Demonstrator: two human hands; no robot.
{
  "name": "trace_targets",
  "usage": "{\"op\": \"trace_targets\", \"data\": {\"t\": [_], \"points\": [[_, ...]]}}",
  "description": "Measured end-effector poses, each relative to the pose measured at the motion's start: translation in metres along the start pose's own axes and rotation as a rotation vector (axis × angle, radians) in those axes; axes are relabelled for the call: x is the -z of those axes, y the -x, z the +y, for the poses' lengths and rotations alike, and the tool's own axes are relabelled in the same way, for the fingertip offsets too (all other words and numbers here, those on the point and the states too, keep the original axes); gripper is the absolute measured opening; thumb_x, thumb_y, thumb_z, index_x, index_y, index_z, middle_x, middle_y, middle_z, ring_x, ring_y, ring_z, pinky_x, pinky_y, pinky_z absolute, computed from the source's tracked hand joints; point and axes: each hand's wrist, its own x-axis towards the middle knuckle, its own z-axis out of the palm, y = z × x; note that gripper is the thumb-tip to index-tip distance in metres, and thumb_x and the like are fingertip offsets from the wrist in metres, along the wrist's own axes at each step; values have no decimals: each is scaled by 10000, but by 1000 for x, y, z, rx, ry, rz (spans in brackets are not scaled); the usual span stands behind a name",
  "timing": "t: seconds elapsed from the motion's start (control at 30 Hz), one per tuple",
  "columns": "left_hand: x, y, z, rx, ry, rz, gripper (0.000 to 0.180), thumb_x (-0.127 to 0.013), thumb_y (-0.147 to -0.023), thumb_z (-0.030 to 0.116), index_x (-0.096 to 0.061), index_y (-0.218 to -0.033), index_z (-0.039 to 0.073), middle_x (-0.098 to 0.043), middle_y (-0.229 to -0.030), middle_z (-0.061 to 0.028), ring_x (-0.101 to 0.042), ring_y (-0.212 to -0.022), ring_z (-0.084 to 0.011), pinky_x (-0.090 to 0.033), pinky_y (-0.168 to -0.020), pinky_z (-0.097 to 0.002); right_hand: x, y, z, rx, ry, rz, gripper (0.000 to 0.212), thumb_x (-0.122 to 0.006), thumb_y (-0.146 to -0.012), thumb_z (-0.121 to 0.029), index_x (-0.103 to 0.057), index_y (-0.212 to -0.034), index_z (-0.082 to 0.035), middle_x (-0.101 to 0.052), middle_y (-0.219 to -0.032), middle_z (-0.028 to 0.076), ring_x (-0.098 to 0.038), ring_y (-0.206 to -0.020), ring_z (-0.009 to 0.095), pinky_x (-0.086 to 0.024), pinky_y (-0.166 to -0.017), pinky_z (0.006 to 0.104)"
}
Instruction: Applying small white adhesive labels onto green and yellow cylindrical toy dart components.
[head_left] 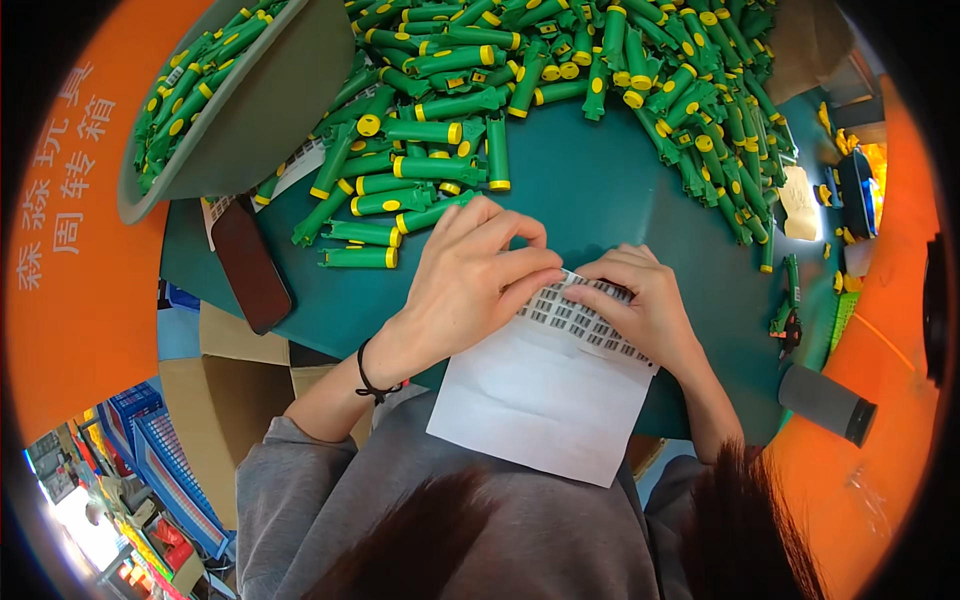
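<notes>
A white sheet of small printed labels [535,405] lies across my lap and the table's near edge, tilted toward me. Rows of dark-printed stickers fill its far part; the near part is blank. My left hand [465,275] pinches at the sheet's far edge with thumb and forefinger, and a black cord circles that wrist. My right hand [640,300] grips the same edge farther right, its thumb across the labels. Whether a label is between my left fingertips is too small to tell. Beyond my hands lie many green plastic tubes with yellow ends [425,130].
The green tabletop [570,190] carries the tube pile. A tilted grey-green basin [290,110] holds more tubes at far left. A dark phone [250,265] lies left; a grey cylinder [825,400] lies right. Below left are a cardboard box [215,420] and blue baskets [175,470].
</notes>
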Motion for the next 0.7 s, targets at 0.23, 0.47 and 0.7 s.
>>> {"op": "trace_targets", "data": {"t": [0.23,0.47,0.7], "points": [[-8,4,-7,-59,-81,8,155,-784,-753,90,-713,-891,99,-640,-951,-1,-582,-880,-213,-476,-738,-343,-3,-9,12,46,54,-16,182,-799,-808,-177,-744,-905,-34,-675,-796,39,-548,-761,188,-411,-808,321],[-18,6,-14,122,122,-15,147,-764,-776,59,-686,-900,72,-636,-972,-30,-590,-902,-237,-490,-756,-361,-1,-15,22,112,55,-45,186,-806,-795,-196,-746,-895,-51,-686,-838,22,-548,-809,196,-400,-847,333],[-18,1,-4,-108,131,-23,177,-762,-798,58,-637,-923,63,-626,-1002,-45,-573,-880,-263,-477,-742,-370,16,-24,28,113,53,230,292,-807,-798,-157,-712,-1056,-58,-665,-994,85,-588,-872,204,-454,-806,321]]}}
